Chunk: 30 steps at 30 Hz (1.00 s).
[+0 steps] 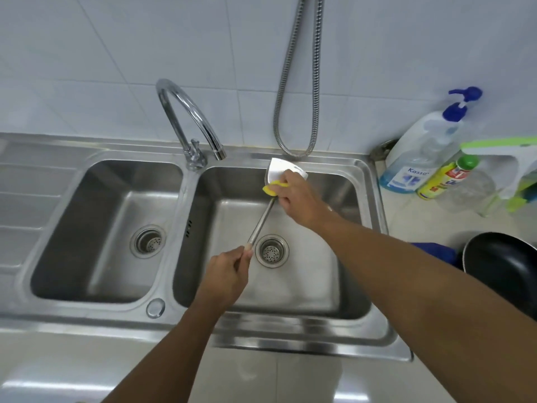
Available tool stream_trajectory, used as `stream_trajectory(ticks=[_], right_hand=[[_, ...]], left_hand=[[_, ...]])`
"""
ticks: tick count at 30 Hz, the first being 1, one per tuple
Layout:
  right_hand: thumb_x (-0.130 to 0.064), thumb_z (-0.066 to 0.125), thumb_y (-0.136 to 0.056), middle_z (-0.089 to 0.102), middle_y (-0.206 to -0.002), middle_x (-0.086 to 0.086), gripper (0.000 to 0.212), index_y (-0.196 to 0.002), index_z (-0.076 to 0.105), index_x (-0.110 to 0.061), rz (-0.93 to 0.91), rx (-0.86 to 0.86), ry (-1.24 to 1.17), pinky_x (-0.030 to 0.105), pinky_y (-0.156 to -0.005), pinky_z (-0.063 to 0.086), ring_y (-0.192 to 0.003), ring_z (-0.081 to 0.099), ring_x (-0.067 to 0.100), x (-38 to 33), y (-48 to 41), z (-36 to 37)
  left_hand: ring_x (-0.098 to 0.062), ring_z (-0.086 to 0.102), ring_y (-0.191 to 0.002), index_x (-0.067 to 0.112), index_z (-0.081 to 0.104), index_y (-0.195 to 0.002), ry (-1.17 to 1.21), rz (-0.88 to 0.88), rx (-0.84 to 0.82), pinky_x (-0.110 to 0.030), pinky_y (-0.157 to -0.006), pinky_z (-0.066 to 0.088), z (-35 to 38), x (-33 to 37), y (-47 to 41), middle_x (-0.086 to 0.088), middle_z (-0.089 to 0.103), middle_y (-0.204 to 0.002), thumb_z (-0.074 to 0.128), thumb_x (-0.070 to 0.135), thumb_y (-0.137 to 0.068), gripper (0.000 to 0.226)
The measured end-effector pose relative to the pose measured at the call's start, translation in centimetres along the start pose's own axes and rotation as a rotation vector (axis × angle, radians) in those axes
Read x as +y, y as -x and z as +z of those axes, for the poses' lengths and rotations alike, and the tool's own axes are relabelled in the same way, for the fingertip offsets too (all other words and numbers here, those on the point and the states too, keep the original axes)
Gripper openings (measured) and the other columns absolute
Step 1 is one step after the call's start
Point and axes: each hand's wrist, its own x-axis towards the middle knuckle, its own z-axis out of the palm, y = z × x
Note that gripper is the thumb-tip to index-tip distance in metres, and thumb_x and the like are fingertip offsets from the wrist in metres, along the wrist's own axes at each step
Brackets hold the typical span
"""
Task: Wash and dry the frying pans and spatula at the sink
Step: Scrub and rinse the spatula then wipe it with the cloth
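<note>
Over the right basin of the steel double sink, one spatula is held in the air. Its blade points to the basin's back edge and its handle to the front.

Counts:
- one yellow sponge
- one black frying pan in view, at the counter's right edge and cut off by the frame
- two basins, the left basin with nothing in it
- two drain strainers, one per basin
- one curved tap at the sink's back edge, between the basins
- one metal hose hanging down the wall
- two bottles in the counter's back right corner: a clear pump bottle with a blue top and a yellow bottle with a green cap

Left hand: fingers curled around the end of the spatula handle, arm coming in from the front edge of the sink. Right hand: reaches across the basin with the knuckles up. It pinches the sponge against the blade where it meets the shaft and covers part of the blade. Can't tell how the fingers lie underneath.

A green-and-white tool sits beside the bottles; I can't tell what it is. Something blue lies just left of the pan, partly hidden by the right forearm. Wall is white tile, counter is pale and glossy. A ribbed drainboard runs along the sink's left edge.
</note>
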Motion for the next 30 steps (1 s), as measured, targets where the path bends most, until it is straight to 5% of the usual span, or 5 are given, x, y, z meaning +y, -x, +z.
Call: stream_trajectory(ticks=[5, 15, 20, 24, 30], right_hand=[[-0.016, 0.049, -0.096, 0.056, -0.115, 0.016, 0.028, -0.110, 0.073, -0.013, 0.188, 0.056, 0.115, 0.044, -0.086, 0.050, -0.099, 0.051, 0.030, 2.4, -0.5, -1.2], [-0.002, 0.066, -0.083, 0.056, -0.114, 0.014, 0.027, -0.103, 0.071, -0.019, 0.039, 0.029, 0.160, 0.047, -0.081, 0.049, -0.094, 0.051, 0.035, 2.1, 3.5, -1.3], [-0.002, 0.074, -0.080, 0.050, -0.115, 0.011, 0.040, -0.113, 0.066, -0.024, 0.043, 0.100, 0.123, 0.038, -0.085, 0.044, -0.097, 0.048, 0.034, 1.2, 2.1, -1.1], [0.002, 0.070, -0.076, 0.057, -0.112, 0.016, 0.035, -0.105, 0.073, -0.017, -0.059, 0.055, 0.141, 0.048, -0.081, 0.051, -0.096, 0.055, 0.039, 1.4, 2.6, -1.2], [-0.004, 0.076, -0.073, 0.050, -0.128, 0.011, 0.055, -0.123, 0.065, -0.023, 0.205, 0.175, 0.131, 0.044, -0.092, 0.048, -0.109, 0.045, 0.033, 0.5, 0.8, -1.9]], left_hand=[[-0.006, 0.042, -0.049, 0.011, 0.068, -0.093, -0.058, 0.017, -0.021, -0.028, -0.054, 0.038, -0.4, -0.5, 0.4, 0.007, 0.048, -0.054, 0.048, 0.032, -0.108, 0.033], [-0.020, 0.051, -0.055, 0.010, 0.066, -0.098, -0.127, 0.011, -0.060, -0.046, -0.061, 0.052, -2.0, -2.0, 0.5, -0.006, 0.059, -0.061, 0.044, 0.034, -0.109, 0.034], [-0.020, 0.049, -0.059, 0.010, 0.066, -0.099, -0.097, 0.025, -0.073, -0.044, -0.059, 0.051, -1.8, -1.6, 0.2, -0.004, 0.058, -0.062, 0.044, 0.034, -0.109, 0.034], [-0.021, 0.050, -0.059, 0.013, 0.067, -0.101, -0.109, 0.031, -0.076, -0.040, -0.058, 0.048, -1.9, -1.7, 0.3, 0.001, 0.055, -0.060, 0.045, 0.036, -0.109, 0.033], [-0.020, 0.056, -0.062, 0.025, 0.067, -0.104, -0.123, 0.059, -0.164, -0.039, -0.059, 0.054, -2.1, -2.5, 0.5, -0.001, 0.062, -0.065, 0.046, 0.044, -0.106, 0.029]])
